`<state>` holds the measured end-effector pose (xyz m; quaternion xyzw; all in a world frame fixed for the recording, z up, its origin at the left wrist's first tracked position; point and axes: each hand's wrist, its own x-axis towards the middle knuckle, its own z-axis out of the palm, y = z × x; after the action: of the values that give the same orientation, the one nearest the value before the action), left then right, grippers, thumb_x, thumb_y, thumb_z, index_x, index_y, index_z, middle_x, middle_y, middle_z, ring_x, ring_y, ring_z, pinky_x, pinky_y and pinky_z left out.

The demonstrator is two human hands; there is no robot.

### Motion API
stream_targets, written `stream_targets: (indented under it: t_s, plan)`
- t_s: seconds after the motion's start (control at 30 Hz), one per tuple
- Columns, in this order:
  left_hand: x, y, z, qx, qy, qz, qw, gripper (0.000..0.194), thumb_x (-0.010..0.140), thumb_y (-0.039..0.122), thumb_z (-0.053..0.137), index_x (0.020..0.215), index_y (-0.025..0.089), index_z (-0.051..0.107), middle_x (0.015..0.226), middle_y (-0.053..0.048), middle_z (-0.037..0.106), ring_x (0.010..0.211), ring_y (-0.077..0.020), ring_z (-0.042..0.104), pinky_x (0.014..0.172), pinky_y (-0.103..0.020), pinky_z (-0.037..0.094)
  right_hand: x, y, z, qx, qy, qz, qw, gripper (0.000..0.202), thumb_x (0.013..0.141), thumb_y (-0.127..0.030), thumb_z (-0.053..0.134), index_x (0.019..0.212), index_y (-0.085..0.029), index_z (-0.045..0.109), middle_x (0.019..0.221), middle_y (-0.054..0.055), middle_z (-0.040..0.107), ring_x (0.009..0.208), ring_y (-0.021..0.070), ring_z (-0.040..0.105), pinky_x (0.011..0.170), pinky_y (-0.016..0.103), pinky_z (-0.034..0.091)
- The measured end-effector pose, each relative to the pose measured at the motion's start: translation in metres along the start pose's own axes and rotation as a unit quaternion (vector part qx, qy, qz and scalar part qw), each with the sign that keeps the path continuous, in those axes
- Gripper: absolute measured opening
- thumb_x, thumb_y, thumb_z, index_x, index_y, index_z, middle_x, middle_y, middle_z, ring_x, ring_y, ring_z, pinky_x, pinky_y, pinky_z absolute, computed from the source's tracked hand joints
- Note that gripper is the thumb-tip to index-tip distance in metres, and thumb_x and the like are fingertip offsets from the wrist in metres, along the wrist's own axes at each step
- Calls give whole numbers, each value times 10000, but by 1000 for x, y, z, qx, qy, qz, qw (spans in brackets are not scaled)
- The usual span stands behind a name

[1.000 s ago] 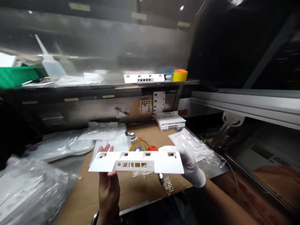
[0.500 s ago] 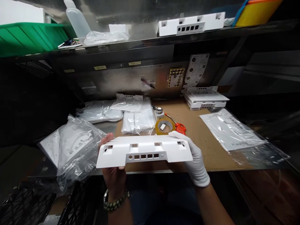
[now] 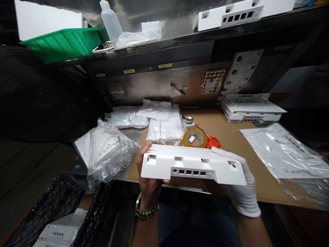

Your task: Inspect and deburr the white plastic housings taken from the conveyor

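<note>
A white plastic housing (image 3: 159,168), with a row of square port openings and a round hole along its front, is held level above the near edge of the bench. My bare left hand (image 3: 149,185) grips its left end, fingers partly hidden underneath. Around the right end is my right hand (image 3: 241,181) in a white glove, its thumb lying along the top edge. Just beyond the housing lie a roll of yellow tape (image 3: 188,140) and an orange-handled tool (image 3: 214,142). A small white box (image 3: 189,125) with a shiny round metal piece on it stands behind the tape.
Bagged white panels (image 3: 102,147) lie at left; more bagged stacks (image 3: 164,128) sit behind. Stacked housings (image 3: 253,108) and a bagged panel (image 3: 285,151) are at right. A black crate (image 3: 59,202) stands low at left. The shelf holds a green bin (image 3: 64,43) and bottle (image 3: 111,22).
The whole scene has shifted right in view as the head turned left. Both hands still hold the housing, which now tilts slightly down at its right end.
</note>
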<state>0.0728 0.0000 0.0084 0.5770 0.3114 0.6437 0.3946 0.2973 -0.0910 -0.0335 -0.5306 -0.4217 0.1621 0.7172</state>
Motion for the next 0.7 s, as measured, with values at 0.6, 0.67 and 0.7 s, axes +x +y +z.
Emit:
stream_targets:
  t_s: [0.6, 0.67, 0.7]
  plan:
    - [2, 3, -6, -352, 37, -373, 858, 568, 572, 225, 663, 1126, 142, 757, 850, -63, 811, 882, -348, 777, 938, -504, 610, 4, -11, -21, -10, 78, 142, 987, 373, 936, -474, 702, 1254, -280, 734, 1277, 57, 746, 1206, 268, 693, 1092, 438, 533]
    - [1, 5, -7, -341, 35, -358, 868, 615, 545, 222, 642, 1146, 145, 741, 924, -79, 810, 799, -316, 773, 860, -479, 633, 1, -13, -26, 0, 52, 194, 980, 369, 990, -504, 613, 1241, -271, 749, 1267, 47, 753, 1210, 260, 693, 1083, 402, 535]
    - [0, 6, -8, -337, 31, -350, 873, 627, 536, 220, 632, 1151, 148, 734, 948, -85, 807, 754, -296, 767, 822, -465, 639, -1, -14, -28, 14, 36, 203, 978, 375, 993, -503, 606, 1254, -273, 747, 1296, 38, 742, 1234, 259, 682, 1091, 390, 528]
